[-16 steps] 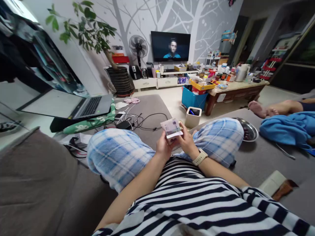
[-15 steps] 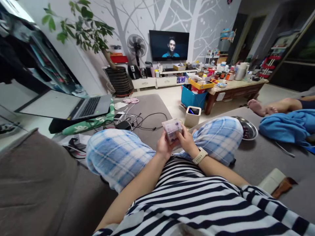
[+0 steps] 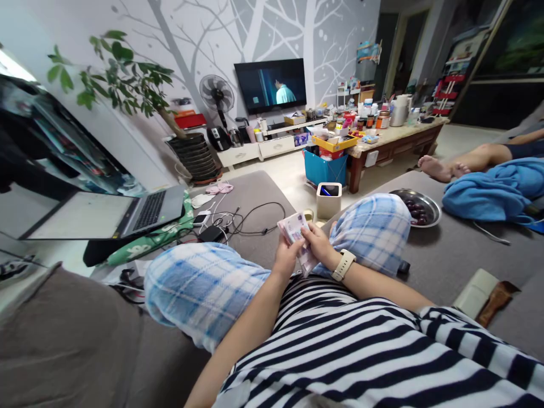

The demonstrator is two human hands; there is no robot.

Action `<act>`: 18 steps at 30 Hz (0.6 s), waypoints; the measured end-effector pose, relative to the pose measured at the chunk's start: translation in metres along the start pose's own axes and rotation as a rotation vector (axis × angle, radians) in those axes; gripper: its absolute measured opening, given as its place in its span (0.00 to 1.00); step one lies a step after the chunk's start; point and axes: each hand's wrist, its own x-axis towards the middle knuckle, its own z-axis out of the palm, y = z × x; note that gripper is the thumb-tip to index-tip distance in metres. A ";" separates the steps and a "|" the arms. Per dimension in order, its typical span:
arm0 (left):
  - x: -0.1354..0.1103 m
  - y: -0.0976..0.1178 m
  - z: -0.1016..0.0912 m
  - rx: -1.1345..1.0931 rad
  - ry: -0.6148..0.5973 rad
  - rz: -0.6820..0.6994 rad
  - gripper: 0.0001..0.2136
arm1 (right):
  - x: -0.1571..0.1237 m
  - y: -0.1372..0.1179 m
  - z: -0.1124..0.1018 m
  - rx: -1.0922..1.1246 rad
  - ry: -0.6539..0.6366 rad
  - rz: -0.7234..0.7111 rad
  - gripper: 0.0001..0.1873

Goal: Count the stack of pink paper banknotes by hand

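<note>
A small stack of pinkish-purple banknotes (image 3: 296, 225) is held between my two hands, above my lap. My left hand (image 3: 287, 256) grips the stack from its left side, the thumb lying across the face of the notes. My right hand (image 3: 318, 243), below a wrist with a cream watch (image 3: 344, 264), has its fingers closed on the right edge. The notes are tilted, and their lower end hangs down between the hands. Blue-and-white checked trousers (image 3: 212, 289) cover my bent knees on both sides.
A laptop (image 3: 148, 211) and tangled cables (image 3: 221, 221) lie to the left. A beige bin (image 3: 328, 201) stands ahead. To the right are a metal bowl (image 3: 436, 212) of dark round fruit, a blue cloth (image 3: 488, 190) and another person's bare foot (image 3: 436, 168).
The stack has turned, and its lower end now shows between my hands. My left thumb has moved onto its face. The whole view has tilted, and the television picture differs.
</note>
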 end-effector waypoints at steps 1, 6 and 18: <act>-0.002 -0.001 0.002 -0.065 -0.044 -0.005 0.15 | 0.000 0.000 0.002 0.070 -0.060 0.019 0.17; -0.003 -0.006 0.002 -0.077 -0.099 -0.010 0.16 | 0.002 0.004 0.005 0.109 -0.225 0.214 0.20; -0.009 0.031 0.000 -0.518 -0.098 -0.054 0.26 | -0.033 -0.053 -0.030 -0.466 -0.114 -0.468 0.11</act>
